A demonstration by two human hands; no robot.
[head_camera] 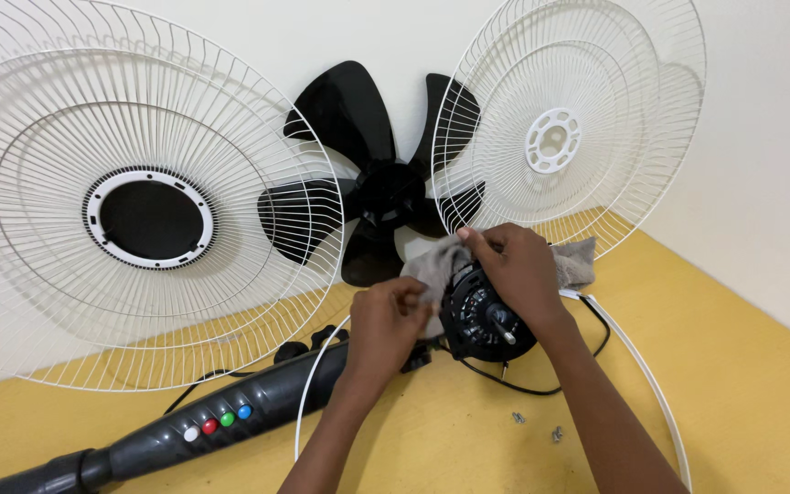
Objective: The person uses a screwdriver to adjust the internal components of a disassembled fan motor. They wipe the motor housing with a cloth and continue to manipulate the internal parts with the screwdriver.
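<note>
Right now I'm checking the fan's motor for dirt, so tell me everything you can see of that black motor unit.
The round black plastic motor unit lies on the yellow floor, its slotted front face and bare metal shaft tilted up toward the camera. A grey cloth drapes over its top; the left hand and right hand press that cloth against it. A black cable loops out beneath it.

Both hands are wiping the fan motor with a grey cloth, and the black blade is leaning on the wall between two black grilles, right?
Not quite. In the head view the grilles are white. The rest holds: both hands hold the grey cloth on the motor, with the black blade between the grilles.
</note>
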